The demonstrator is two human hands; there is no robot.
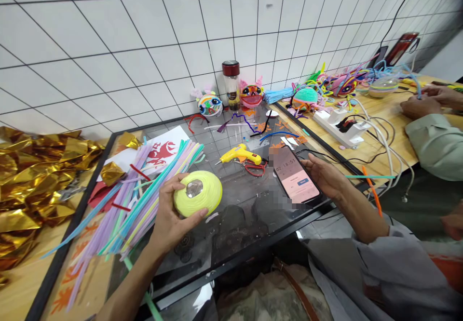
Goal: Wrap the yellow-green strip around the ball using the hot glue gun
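Observation:
My left hand (pixel 168 220) is closed round the rim of a yellow coiled ball (pixel 206 193), with a round clear patch in its side. The ball is tilted above the dark glass tabletop. In my right hand (pixel 327 176) is a smartphone (pixel 298 179), held by its right side with the lit screen facing up. A yellow glue gun (pixel 241 155) lies between the two hands, and red-handled scissors (pixel 256 168) lie just in front of it. Beside my left hand spreads a bundle of pastel pipe cleaners (pixel 144 191).
At the wall stand a glass bottle (pixel 231 87) and two decorated fish-like faces. A white power strip (pixel 342 128) with cables sits on the wooden table to the right. Another person's hands (pixel 430 99) work there. Gold foil (pixel 36 181) covers the left side.

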